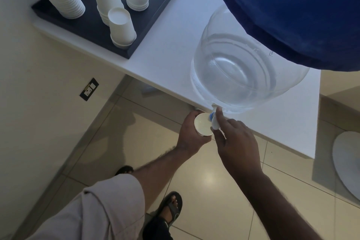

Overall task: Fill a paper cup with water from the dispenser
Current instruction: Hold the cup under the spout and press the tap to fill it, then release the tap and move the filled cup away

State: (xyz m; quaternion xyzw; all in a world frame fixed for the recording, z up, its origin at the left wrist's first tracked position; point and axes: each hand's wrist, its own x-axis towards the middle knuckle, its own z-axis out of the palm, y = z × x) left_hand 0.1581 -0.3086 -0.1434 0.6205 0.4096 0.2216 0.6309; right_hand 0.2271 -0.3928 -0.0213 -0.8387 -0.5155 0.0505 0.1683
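A clear water dispenser jar stands on the white counter, with a dark blue cover over its top. Its white and blue tap juts past the counter's front edge. My left hand is wrapped around a white paper cup, held upright just left of and under the tap's spout. My right hand pinches the tap between thumb and forefinger. Whether water is running cannot be told.
A black tray at the counter's left end carries several stacks of upside-down paper cups. Below is a tiled floor with my sandalled feet. A wall socket sits at left, a white rounded object at right.
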